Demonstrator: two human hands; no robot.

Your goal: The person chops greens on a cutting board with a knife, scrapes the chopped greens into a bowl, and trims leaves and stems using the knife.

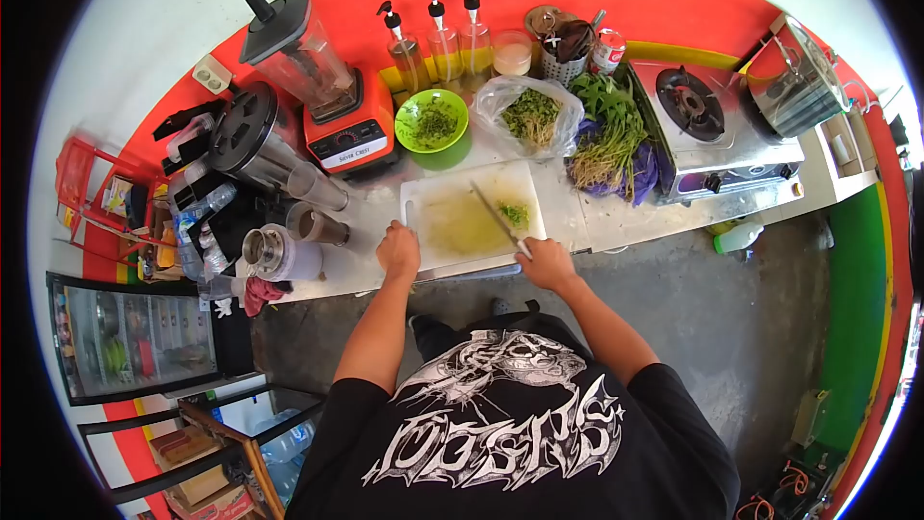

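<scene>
My right hand is closed round the handle of a kitchen knife, whose blade slants up and left over the white cutting board. Just right of the blade lies a small heap of chopped green herbs. Wet greenish stains cover the board's middle. My left hand is at the board's lower left corner, its fingers curled; whether they grip anything is hidden. Behind the board stands a lime green bowl with chopped greens in it. A clear plastic bag of herbs sits to its right.
An orange blender stands back left, near a second blender jug and a metal-topped container. Pump bottles line the wall. Leafy bunches with roots lie beside the gas stove, which carries a large steel pot.
</scene>
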